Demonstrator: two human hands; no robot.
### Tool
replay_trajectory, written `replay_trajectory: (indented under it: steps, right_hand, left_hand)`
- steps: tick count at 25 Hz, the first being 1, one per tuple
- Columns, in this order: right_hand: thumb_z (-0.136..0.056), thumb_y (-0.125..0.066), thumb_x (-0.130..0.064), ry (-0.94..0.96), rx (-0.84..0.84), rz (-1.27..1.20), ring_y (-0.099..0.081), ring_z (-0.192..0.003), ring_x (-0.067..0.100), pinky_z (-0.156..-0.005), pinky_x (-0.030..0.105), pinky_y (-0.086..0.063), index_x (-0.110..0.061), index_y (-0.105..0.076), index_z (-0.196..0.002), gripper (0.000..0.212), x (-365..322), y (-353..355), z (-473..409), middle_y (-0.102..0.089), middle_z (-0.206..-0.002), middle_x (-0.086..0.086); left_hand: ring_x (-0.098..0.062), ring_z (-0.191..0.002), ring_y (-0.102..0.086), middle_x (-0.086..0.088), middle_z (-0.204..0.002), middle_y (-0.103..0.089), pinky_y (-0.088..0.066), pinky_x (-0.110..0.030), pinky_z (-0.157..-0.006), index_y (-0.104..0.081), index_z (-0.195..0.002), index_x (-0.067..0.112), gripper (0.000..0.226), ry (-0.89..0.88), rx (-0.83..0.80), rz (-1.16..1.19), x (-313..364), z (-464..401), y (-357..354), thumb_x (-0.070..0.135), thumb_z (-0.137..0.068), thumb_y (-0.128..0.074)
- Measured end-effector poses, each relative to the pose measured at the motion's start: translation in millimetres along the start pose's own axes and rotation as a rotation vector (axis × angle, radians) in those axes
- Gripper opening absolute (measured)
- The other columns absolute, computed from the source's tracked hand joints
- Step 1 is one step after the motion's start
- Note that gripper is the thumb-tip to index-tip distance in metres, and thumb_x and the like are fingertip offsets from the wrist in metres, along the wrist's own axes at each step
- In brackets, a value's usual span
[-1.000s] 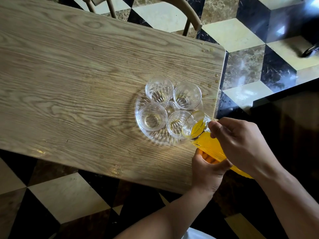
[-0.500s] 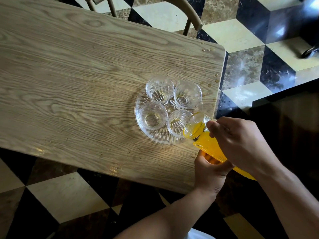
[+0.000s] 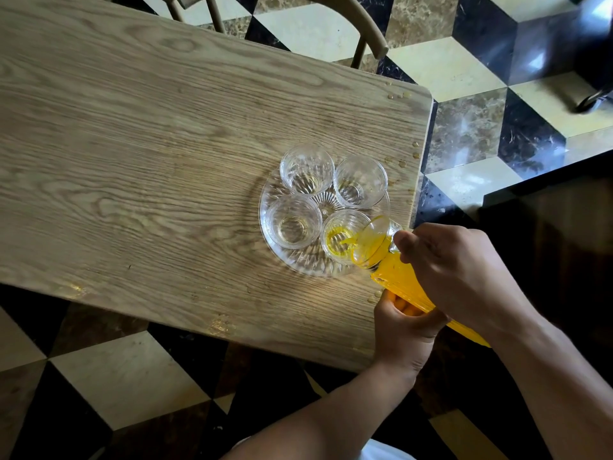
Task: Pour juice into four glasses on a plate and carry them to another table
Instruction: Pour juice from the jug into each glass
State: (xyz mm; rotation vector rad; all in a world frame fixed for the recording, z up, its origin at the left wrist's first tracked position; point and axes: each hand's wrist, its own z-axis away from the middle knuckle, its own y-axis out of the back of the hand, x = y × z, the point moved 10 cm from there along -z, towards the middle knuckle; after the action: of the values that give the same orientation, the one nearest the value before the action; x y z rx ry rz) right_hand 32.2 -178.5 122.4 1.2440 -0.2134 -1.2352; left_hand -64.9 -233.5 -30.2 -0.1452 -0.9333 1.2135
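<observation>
Juice is running in a thin yellow stream from the flared mouth of a glass bottle into the nearest glass, the one at the near right of the four. That glass is just starting to show a pool of yellow at its bottom. The other three, the near-left glass, the far-left glass and the far-right glass, are holding next to nothing, perhaps a pale trace. All four are standing upright and close together on a clear ribbed plate, which is sitting near the right end of the wooden tabletop.

The bottle is lying tilted, its long axis running from the person's side up and leftward, mouth lowest and hanging over the near-right glass's rim. The right hand is curling around the neck, right behind the mouth, so it is the nearer hand to the glasses. The left hand is gripping the body from underneath, further back. Both are holding the bottle firmly.

I would judge the pour as barely begun: one glass filling, three waiting. The remaining glasses lie further left and further away from the hands, so the mouth will need to travel along that same line. A few droplets are sitting on the tabletop by its right edge. A chair is standing at the far side, on a chequered floor.
</observation>
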Motion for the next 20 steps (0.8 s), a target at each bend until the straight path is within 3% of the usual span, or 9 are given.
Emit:
replay_trajectory:
  steps: [3, 5, 7, 11, 20]
  right_hand:
    - [-0.095, -0.05, -0.048, -0.006, 0.003, -0.007, -0.058, -0.055, 0.028, -0.053, 0.039, -0.046, -0.006, -0.069, -0.074, 0.051, 0.4, -0.1, 0.2, -0.061, -0.057, 0.009]
    - [-0.094, -0.048, -0.05, -0.009, 0.007, -0.01, -0.058, -0.055, 0.028, -0.054, 0.039, -0.047, -0.006, -0.07, -0.074, 0.052, 0.2, 0.1, 0.1, -0.062, -0.058, 0.01]
    - [-0.093, -0.048, -0.05, -0.015, 0.007, -0.011, -0.059, -0.056, 0.027, -0.055, 0.04, -0.048, -0.006, -0.07, -0.074, 0.053, 0.4, -0.2, 0.8, -0.063, -0.059, 0.01]
    - [-0.093, -0.048, -0.05, -0.024, 0.006, -0.004, -0.06, -0.056, 0.027, -0.055, 0.04, -0.049, -0.007, -0.07, -0.074, 0.052, 1.0, 0.1, 1.1, -0.064, -0.059, 0.01]
    - [-0.097, -0.05, -0.046, -0.046, -0.009, 0.03, -0.061, -0.06, 0.031, -0.059, 0.042, -0.051, -0.006, -0.07, -0.075, 0.05, 3.6, -1.7, -1.0, -0.063, -0.061, 0.012]
  left_hand:
    - [-0.018, -0.077, -0.06, 0.0, -0.081, -0.075, -0.052, -0.037, -0.073, -0.067, -0.098, 0.01, 0.043, 0.001, -0.011, 0.013, -1.5, 0.7, -0.2, -0.002, -0.065, -0.092]
    - [-0.02, -0.081, -0.058, -0.002, -0.081, -0.074, -0.05, -0.04, -0.075, -0.066, -0.1, 0.009, 0.048, 0.008, 0.004, 0.015, -2.5, 1.2, 1.5, 0.005, -0.062, -0.096]
    - [-0.019, -0.079, -0.056, -0.001, -0.079, -0.073, -0.05, -0.037, -0.071, -0.065, -0.099, 0.009, 0.052, 0.019, 0.01, -0.002, -0.4, 2.5, 1.9, 0.009, -0.059, -0.099]
    - [-0.014, -0.071, -0.059, 0.004, -0.075, -0.074, -0.054, -0.029, -0.066, -0.064, -0.098, 0.007, 0.042, 0.031, -0.005, -0.03, -0.9, 4.9, 0.7, -0.01, -0.07, -0.089]
    - [-0.017, -0.077, -0.052, 0.001, -0.075, -0.071, -0.05, -0.035, -0.068, -0.064, -0.096, 0.008, 0.066, 0.037, 0.036, -0.031, -2.1, 3.8, 0.8, 0.029, -0.046, -0.102]
